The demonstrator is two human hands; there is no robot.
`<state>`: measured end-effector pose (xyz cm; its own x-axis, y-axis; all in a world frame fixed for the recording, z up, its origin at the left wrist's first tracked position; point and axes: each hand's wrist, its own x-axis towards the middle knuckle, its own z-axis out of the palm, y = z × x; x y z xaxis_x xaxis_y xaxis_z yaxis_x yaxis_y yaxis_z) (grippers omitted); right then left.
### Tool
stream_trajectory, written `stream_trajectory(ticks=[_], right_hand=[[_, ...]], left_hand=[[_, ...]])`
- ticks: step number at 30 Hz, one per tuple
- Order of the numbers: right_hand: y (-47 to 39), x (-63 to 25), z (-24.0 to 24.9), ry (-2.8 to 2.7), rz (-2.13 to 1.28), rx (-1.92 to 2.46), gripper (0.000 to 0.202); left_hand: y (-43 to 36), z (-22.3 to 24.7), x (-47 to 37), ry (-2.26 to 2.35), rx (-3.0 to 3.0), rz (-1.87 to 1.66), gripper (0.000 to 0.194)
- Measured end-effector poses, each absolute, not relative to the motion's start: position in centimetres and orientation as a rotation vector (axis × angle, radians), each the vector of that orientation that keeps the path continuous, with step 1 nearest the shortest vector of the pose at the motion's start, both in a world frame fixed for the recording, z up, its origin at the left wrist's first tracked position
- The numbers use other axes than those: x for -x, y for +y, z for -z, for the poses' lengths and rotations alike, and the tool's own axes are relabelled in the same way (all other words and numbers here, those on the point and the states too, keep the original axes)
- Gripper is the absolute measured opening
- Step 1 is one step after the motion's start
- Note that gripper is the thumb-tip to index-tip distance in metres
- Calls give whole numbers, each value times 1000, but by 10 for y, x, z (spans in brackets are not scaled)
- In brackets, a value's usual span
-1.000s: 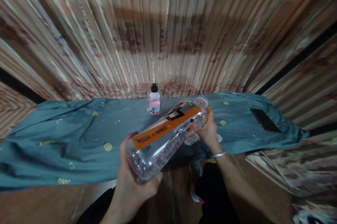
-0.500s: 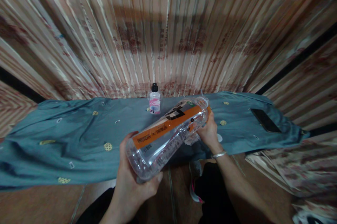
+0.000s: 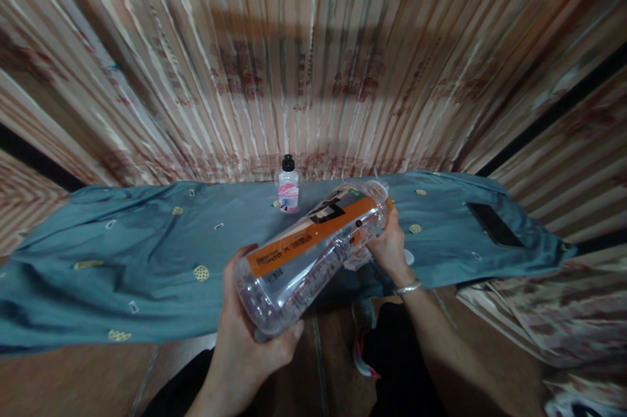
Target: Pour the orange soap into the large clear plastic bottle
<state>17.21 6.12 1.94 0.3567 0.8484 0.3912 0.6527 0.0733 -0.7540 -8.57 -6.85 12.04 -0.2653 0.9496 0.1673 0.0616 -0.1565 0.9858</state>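
A large clear plastic bottle (image 3: 313, 253) with an orange and black label is held tilted above the cloth, its base toward the lower left and its neck toward the upper right. My left hand (image 3: 247, 332) cups the base, thumb along the underside. Around the neck end, my right hand (image 3: 390, 244) is closed, its fingers partly hidden behind the bottle; a silver bracelet circles that wrist. Beneath the neck shows some crumpled-looking clear plastic (image 3: 357, 259), which I cannot make out well. A small pump-capped bottle (image 3: 288, 191) with a pink label stands upright behind.
A blue-green patterned cloth (image 3: 161, 260) covers the long narrow table. On its right part lies a dark phone (image 3: 492, 224). A small white disc (image 3: 409, 257) is beside my right wrist. Pleated curtains (image 3: 313, 77) hang behind and at the sides.
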Motion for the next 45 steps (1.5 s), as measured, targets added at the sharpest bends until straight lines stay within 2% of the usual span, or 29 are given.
stream_trajectory(ticks=[45], right_hand=[[61,-171,-22,-1339,-259,1640,101]], left_hand=[[-69,-119,86,1319,-1218,-1534,79]])
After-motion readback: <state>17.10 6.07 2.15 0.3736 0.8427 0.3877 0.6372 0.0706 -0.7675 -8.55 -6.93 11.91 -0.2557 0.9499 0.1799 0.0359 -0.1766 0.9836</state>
